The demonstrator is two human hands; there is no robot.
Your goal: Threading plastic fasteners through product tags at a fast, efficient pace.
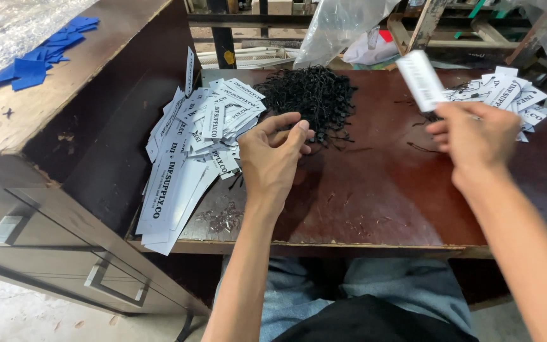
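My left hand (272, 158) hovers at the near edge of a heap of black strings (314, 95), its fingers curled and pinched together; I cannot tell whether a string is between them. A pile of white printed paper tags (191, 139) lies just left of this hand. My right hand (476, 136) is raised over the dark red-brown table (375, 190) and grips one white tag (420, 79), which sticks up and is blurred. A black string seems to hang from that tag. Behind the right hand lies a smaller pile of white tags with strings (508, 95).
A wooden cabinet (64, 158) with drawers stands against the table's left side, with blue paper pieces (42, 54) on top. Clear plastic bags (340, 25) hang behind the table. My lap in blue trousers (362, 297) is under the front edge.
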